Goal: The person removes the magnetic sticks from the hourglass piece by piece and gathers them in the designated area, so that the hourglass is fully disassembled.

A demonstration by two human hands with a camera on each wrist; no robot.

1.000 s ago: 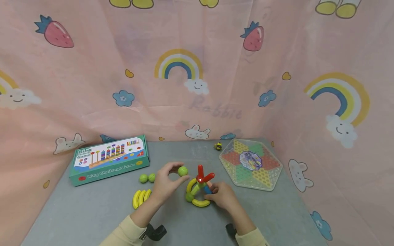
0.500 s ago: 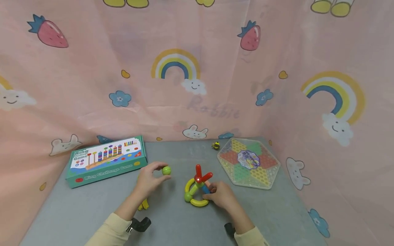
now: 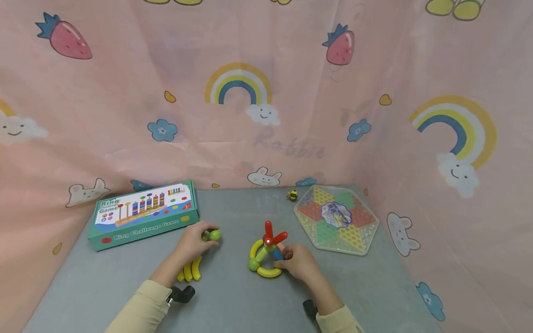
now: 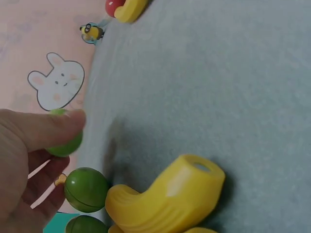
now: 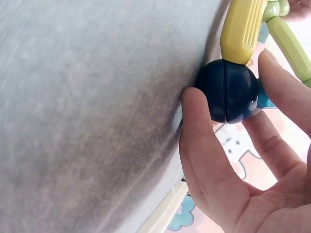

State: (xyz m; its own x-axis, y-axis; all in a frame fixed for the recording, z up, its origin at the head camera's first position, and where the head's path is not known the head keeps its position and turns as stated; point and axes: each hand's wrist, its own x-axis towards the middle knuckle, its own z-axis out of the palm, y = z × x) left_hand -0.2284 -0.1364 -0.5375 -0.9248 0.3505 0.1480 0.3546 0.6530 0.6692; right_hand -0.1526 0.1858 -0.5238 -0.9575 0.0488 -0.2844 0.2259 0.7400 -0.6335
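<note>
In the head view my left hand (image 3: 190, 243) pinches a green ball (image 4: 67, 144) between thumb and fingers. Right by it are two more green balls (image 4: 87, 190) on the table, partly hidden by the hand in the head view. Several curved yellow pieces (image 4: 167, 196) lie side by side below them. My right hand (image 3: 300, 264) grips a dark blue ball (image 5: 227, 91) at the lower right of a toy built from balls and bars. That toy has curved yellow bars (image 3: 269, 273), a green ball corner (image 3: 254, 264), and red rods (image 3: 269, 230) sticking up at its top.
A green Ring Challenge Game box (image 3: 145, 227) stands at the back left. A hexagonal Chinese checkers board (image 3: 356, 238) lies at the back right, with a small bee figure (image 3: 293, 195) beside it. Patterned pink cloth (image 3: 300, 106) hangs behind the table.
My left hand has carried the green ball leftward, away from the built toy and back toward the loose green balls. My right hand stays in place on the toy.
</note>
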